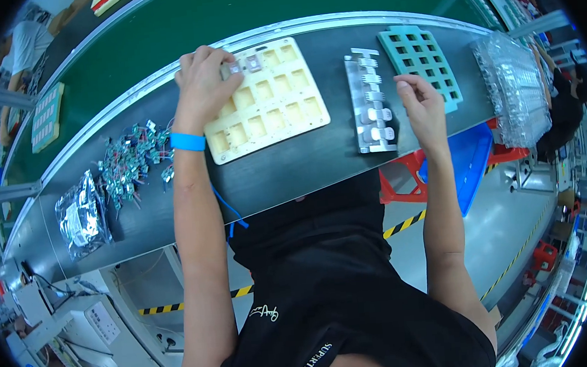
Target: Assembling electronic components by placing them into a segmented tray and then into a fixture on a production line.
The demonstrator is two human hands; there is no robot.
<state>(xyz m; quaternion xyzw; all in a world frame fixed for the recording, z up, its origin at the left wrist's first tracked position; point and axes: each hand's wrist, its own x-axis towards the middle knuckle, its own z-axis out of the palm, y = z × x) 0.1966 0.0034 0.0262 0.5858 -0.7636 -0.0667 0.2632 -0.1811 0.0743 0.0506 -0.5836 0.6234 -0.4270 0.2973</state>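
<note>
Head view: the left hand (203, 73) is being held over the far-left corner of a cream tray (269, 140), thumb and finger narrowly parted at a clear piece (235, 69); whether it is being gripped cannot be told. The right hand (423, 101) is being held just right of a metal fixture (357, 95), fingertips close together, any grip unclear. Between the hands, two tray pockets are being seen occupied; if loading is being done, most seemingly remains. Two whitish pieces (376, 115) are being carried by the fixture. Room is being offered by the dark surface (292, 163) between tray and fixture. Outward, movement is being bounded by a pale rail (336, 21) beyond both hands, wired boards (129, 158) left, and a green tray (450, 105) right.
</note>
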